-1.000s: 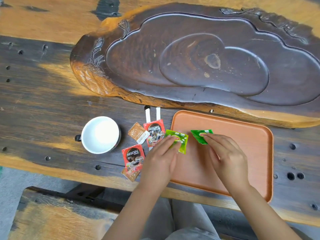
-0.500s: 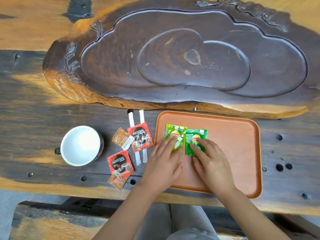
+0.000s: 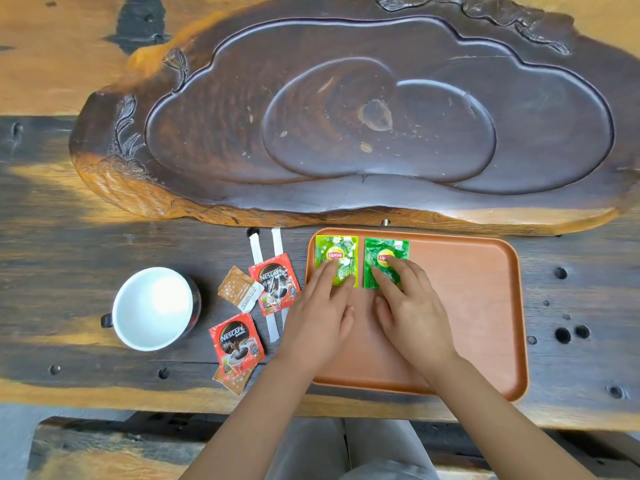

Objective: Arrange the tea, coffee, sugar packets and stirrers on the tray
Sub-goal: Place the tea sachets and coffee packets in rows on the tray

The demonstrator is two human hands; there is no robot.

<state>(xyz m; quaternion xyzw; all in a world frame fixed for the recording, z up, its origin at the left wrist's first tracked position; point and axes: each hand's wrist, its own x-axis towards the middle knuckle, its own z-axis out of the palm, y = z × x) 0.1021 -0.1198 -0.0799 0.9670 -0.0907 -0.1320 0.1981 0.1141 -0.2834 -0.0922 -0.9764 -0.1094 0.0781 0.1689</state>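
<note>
Tray (image 3: 485, 323) sits at 5 o'clock on the wooden table (image 3: 69, 220), its far edge just beside the big carved slab (image 3: 346, 116).

Two tea packets lie flat in the tray's 11 o'clock corner, side by side, a narrow gap between them: light green packet (image 3: 341, 249) nearest the corner, dark green packet (image 3: 374, 261) to its 3 o'clock.

Left hand (image 3: 320, 317): fingers spread flat, tips pressing the light green packet. Nothing gripped. Right hand (image 3: 410, 306): also flat and open, fingertips resting on the dark green packet, pinning rather than grasping.

Off the tray, at its 9 o'clock: two red coffee packets (image 3: 275, 284) (image 3: 237, 344), two brown sugar packets (image 3: 239, 292) (image 3: 237, 381), two white stirrers (image 3: 256, 247) (image 3: 277, 242) partly under the upper coffee packet. White cup (image 3: 152, 308) further toward 9 o'clock.

Handling, as judged: packets are light, thin, slick foil or paper; likely to slide under a fingertip and hard to lift from flat. Pinch by an edge or corner, or drag across to the tray rim. Stirrers look slender and light; take near the middle, after moving the packet off them.
</note>
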